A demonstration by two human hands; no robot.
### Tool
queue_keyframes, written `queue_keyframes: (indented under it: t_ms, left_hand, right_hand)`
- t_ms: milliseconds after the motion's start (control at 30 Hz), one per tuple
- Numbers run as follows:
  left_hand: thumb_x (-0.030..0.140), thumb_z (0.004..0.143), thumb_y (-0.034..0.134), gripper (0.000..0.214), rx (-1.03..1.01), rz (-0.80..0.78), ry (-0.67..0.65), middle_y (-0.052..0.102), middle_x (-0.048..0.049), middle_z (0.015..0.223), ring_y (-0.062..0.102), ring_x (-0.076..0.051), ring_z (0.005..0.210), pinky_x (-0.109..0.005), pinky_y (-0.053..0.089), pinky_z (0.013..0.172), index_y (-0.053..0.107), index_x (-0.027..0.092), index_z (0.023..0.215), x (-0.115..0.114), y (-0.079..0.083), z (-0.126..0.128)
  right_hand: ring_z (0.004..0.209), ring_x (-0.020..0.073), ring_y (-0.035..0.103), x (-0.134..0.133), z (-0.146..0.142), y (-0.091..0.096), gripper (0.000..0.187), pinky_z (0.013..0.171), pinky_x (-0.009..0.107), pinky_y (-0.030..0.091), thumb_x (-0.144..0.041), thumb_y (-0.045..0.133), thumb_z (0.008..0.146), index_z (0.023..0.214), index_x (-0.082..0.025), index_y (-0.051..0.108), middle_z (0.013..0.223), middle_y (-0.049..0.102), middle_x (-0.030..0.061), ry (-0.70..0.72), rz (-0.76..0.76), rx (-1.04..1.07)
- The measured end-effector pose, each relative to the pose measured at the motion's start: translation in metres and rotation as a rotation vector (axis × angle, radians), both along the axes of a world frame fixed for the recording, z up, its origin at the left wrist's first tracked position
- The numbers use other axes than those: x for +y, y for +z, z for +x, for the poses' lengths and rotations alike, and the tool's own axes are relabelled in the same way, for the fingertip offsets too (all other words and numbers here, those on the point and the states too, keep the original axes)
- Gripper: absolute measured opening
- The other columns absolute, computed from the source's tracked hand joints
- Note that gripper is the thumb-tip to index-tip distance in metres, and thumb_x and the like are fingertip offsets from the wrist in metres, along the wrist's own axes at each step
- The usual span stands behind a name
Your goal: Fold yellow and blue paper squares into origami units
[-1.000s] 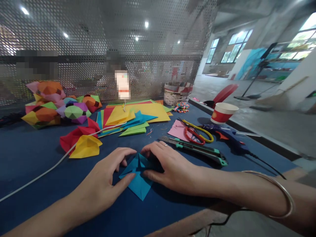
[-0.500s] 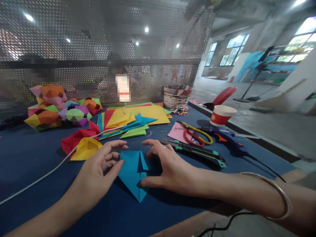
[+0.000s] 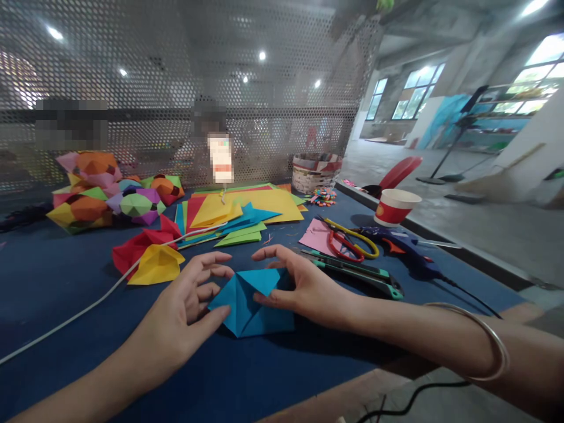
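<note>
A partly folded piece of blue paper (image 3: 251,302) lies on the dark blue table cover (image 3: 61,276) in front of me. My left hand (image 3: 187,308) grips its left corner, thumb under the edge and fingers curled above. My right hand (image 3: 304,285) pinches the paper's right side, thumb on top and fingers arched over the upper flap. A thin metal bangle (image 3: 480,341) sits on my right forearm.
Red and yellow folded paper (image 3: 147,255) with a white cable (image 3: 66,320) lies left. Coloured sheets (image 3: 240,211) and finished paper shapes (image 3: 106,194) lie behind. Right: a green utility knife (image 3: 359,273), scissors (image 3: 350,241), a glue gun (image 3: 403,247), a paper cup (image 3: 394,207). A perforated metal screen (image 3: 176,88) backs the table.
The blue paper was a long downward-pointing kite; its lower point has been folded up, leaving a shorter, squarer shape. Both hands shifted slightly while keeping hold of it.
</note>
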State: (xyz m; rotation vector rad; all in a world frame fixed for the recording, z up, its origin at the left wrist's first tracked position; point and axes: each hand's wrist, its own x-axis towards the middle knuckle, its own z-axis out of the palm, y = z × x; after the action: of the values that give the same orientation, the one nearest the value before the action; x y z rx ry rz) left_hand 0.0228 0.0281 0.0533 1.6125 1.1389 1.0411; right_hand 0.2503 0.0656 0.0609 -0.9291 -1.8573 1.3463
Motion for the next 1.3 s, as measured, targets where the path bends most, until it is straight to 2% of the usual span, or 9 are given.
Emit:
queue_keyframes:
  t_ms: [100,267,467,600,700,800,900,1033,1300]
  left_hand:
    - [0.032,0.079,0.074,0.055,-0.041,-0.033,-0.001,0.060,-0.0053,0.113,0.071,-0.017,0.090,-0.028,0.063,0.069,0.048,0.026,0.128,0.002,0.003,-0.003]
    - [0.036,0.075,0.075,0.057,-0.044,-0.012,0.064,0.058,-0.0041,0.107,0.069,-0.016,0.088,-0.027,0.061,0.072,0.048,0.022,0.123,0.003,0.008,-0.006]
    - [0.041,0.072,0.072,0.060,0.035,0.019,0.086,0.057,-0.0053,0.107,0.070,-0.018,0.085,-0.034,0.062,0.072,0.047,0.021,0.122,0.002,0.010,-0.009]
    - [0.041,0.071,0.072,0.060,0.150,0.069,0.098,0.063,-0.0088,0.114,0.071,-0.023,0.090,-0.036,0.061,0.072,0.054,0.022,0.125,0.005,0.019,-0.012]
    - [0.040,0.069,0.075,0.037,0.254,0.122,0.106,0.073,-0.0069,0.106,0.070,-0.026,0.093,-0.035,0.057,0.077,0.070,0.022,0.101,0.012,0.028,-0.012]
    - [0.045,0.073,0.072,0.025,0.299,0.173,0.121,0.077,-0.0040,0.091,0.068,-0.027,0.091,-0.035,0.052,0.083,0.075,0.023,0.085,0.019,0.033,-0.011]
    - [0.049,0.074,0.071,0.027,0.293,0.180,0.165,0.073,-0.0021,0.077,0.064,-0.023,0.077,-0.031,0.050,0.073,0.074,0.022,0.075,0.021,0.030,-0.012]
    - [0.052,0.066,0.077,0.036,0.261,0.105,0.168,0.051,0.0025,0.055,0.045,-0.015,0.057,-0.025,0.037,0.053,0.062,0.021,0.057,0.015,0.025,-0.014]
    - [0.057,0.068,0.079,0.041,0.122,-0.071,0.127,0.053,0.0028,0.062,0.046,-0.014,0.062,-0.024,0.041,0.056,0.062,0.020,0.064,0.006,0.028,-0.017]
  right_hand:
    - [0.080,0.0151,0.057,-0.002,-0.002,0.003,0.052,0.072,0.027,0.048,-0.029,0.082,0.075,0.120,-0.020,0.057,0.091,0.062,-0.0017,-0.023,0.008,-0.045]
    - [0.078,0.0155,0.061,-0.002,-0.008,0.004,0.082,0.071,0.027,0.050,-0.041,0.093,0.063,0.129,-0.021,0.050,0.083,0.064,-0.0050,0.007,-0.274,0.138]
    - [0.077,0.0173,0.066,0.013,-0.015,0.000,0.060,0.083,0.033,0.054,-0.057,0.096,0.048,0.085,-0.016,0.070,0.084,0.074,0.0013,0.098,-0.366,0.117]
    - [0.070,0.0153,0.064,0.021,-0.025,0.004,0.051,0.076,0.030,0.052,-0.048,0.097,0.047,0.079,-0.016,0.074,0.076,0.073,-0.0007,0.137,-0.346,0.064]
    - [0.066,0.0130,0.059,0.023,-0.038,0.004,0.041,0.070,0.027,0.049,-0.038,0.097,0.048,0.074,-0.016,0.074,0.069,0.070,-0.0031,0.155,-0.300,0.037]
    - [0.068,0.0131,0.058,0.022,-0.048,0.001,0.040,0.071,0.027,0.048,-0.041,0.094,0.052,0.073,-0.016,0.072,0.069,0.068,-0.0036,0.150,-0.253,0.055]
    - [0.077,0.0153,0.061,0.019,-0.047,-0.001,0.048,0.079,0.029,0.051,-0.050,0.095,0.051,0.079,-0.017,0.073,0.080,0.072,-0.0020,0.161,-0.231,0.076]
    - [0.074,0.0150,0.061,0.015,-0.033,0.002,0.049,0.079,0.029,0.052,-0.054,0.094,0.055,0.077,-0.016,0.073,0.081,0.072,-0.0011,0.223,-0.227,0.030]
    - [0.064,0.0116,0.054,0.015,-0.025,0.003,0.053,0.058,0.023,0.047,-0.065,0.087,0.064,0.079,-0.015,0.072,0.073,0.067,-0.0014,0.296,-0.171,-0.066]
